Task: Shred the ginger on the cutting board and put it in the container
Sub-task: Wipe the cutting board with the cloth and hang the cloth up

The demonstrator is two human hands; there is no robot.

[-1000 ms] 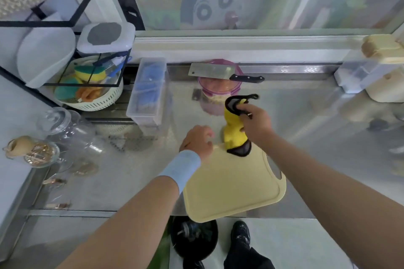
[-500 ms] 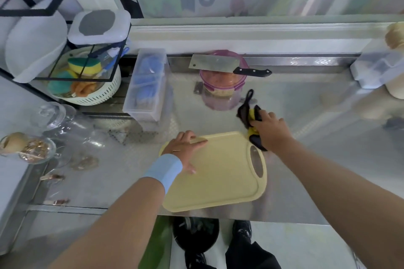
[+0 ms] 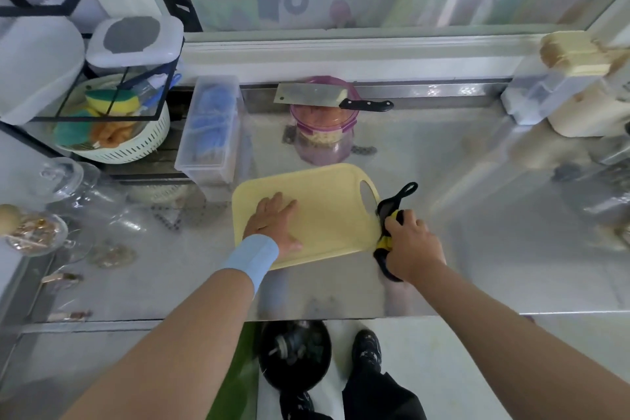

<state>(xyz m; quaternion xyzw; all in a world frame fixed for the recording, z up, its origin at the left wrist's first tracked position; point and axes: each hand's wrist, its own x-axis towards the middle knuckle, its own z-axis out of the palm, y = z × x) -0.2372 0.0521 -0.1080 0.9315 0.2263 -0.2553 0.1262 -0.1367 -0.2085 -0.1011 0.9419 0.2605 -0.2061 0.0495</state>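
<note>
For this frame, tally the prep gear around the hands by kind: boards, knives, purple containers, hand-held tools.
Cutting board: 1, under the left hand
Cleaver: 1, lying across the purple container
Purple container: 1
Yellow-and-black tool: 1, gripped by the right hand
Total: 4

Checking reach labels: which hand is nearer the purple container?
Left. Left hand flat on the cutting board in front of the purple container; right hand grips the yellow-black tool farther front-right.

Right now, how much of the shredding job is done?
Barely started. Done: the board lies flat on the counter. In hand: the left hand presses it, the right hand grips a yellow-black tool. Left: no ginger shows on the board, and a cleaver lies across the container.
</note>
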